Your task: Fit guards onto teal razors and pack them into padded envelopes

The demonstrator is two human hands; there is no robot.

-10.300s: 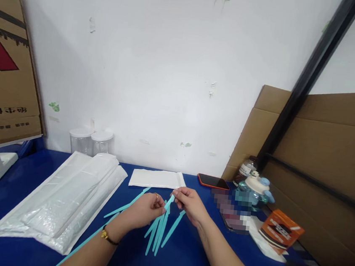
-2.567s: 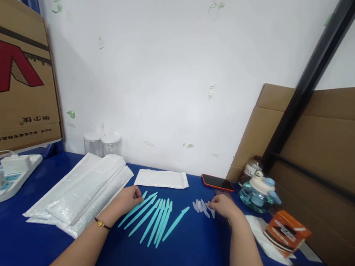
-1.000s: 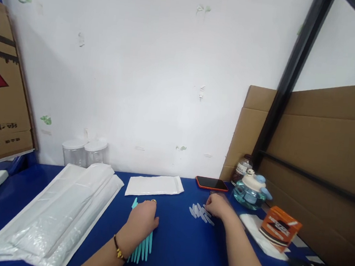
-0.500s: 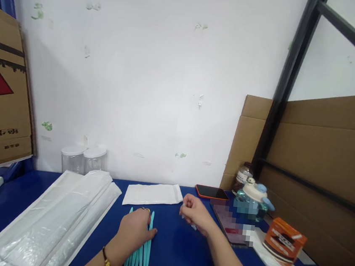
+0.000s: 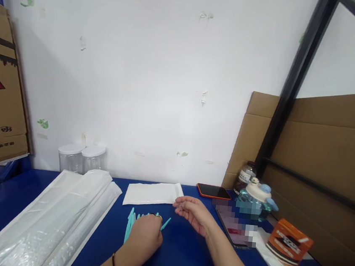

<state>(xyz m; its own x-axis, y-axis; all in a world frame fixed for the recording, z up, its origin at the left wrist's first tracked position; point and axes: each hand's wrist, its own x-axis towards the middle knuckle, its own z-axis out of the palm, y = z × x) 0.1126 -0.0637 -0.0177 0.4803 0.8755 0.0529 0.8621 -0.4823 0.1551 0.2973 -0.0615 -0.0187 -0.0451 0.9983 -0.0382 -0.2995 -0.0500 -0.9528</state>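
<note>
Several slim teal plastic sticks with tapered ends lie side by side on the blue table, partly covered by my left hand. Its fingers are curled down around a teal stick, whose tip pokes out slantwise on the right; the grip itself is mostly hidden. To the right, my right hand hovers just above the table with thumb and fingertips pinched together. Whatever lies between those fingertips is too small to make out. A white padded envelope lies flat behind both hands, close to the right fingertips.
On the left is a pile of white padded envelopes, with two clear lidded jars behind. To the right are an orange-edged phone, a larger dark-screened device, a teal water bottle and an orange box.
My left hand has shifted right and turned over the teal sticks, and one stick now slants out. My right hand has moved slightly left, its fingers stretched further forward. The view has shifted slightly.
</note>
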